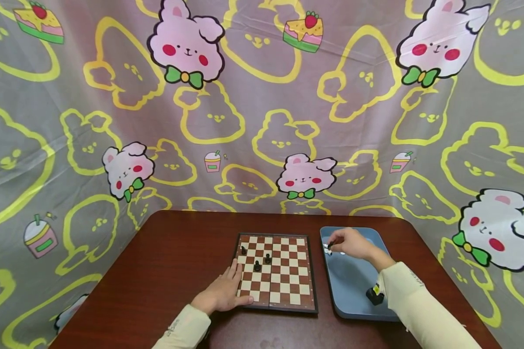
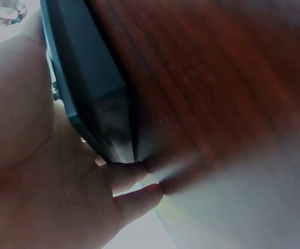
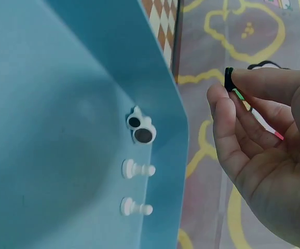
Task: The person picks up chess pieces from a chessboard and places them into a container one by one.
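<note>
A brown-and-cream chessboard (image 1: 290, 278) lies in the middle of the table. My left hand (image 1: 223, 290) rests along its left edge, fingers extended and thumb over the near corner. From the left wrist camera, the board's dark side (image 2: 95, 72) runs beside the palm. Three black chess pieces stand on the left half: one near the far-left corner (image 1: 243, 250) and two closer to the centre (image 1: 257, 266). Over the far-left part of the blue tray (image 1: 355, 291), my right hand (image 1: 352, 242) pinches a small black chess piece (image 3: 229, 79) between thumb and fingertips.
Several white chess pieces (image 3: 135, 168) lie on their sides along one wall inside the tray. A black device with a yellow label (image 1: 375, 294) sits at the right wrist. A patterned curtain (image 1: 262, 121) hangs behind and beside the brown table (image 1: 170, 261).
</note>
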